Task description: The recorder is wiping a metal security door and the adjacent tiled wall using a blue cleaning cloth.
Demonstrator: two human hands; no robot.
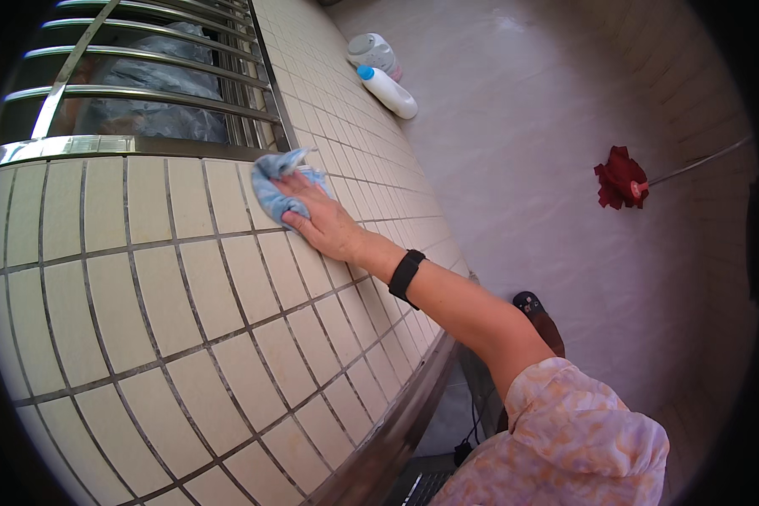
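My right hand (322, 218) presses a light blue cloth (268, 190) against the cream tiled wall (152, 278). The cloth is bunched under the palm and fingers, and one corner sticks up loosely. It lies just beside the lower corner of the metal window frame (196, 149). A black band (407, 278) circles my wrist. My left hand is out of view.
Metal window bars (164, 57) stand before a clear plastic bag (158, 95). A white bottle with blue cap (389, 93) and a white container (373, 52) are by the wall. A red mop head (621, 178) rests on the pale floor (518, 158), near a shoe (529, 303).
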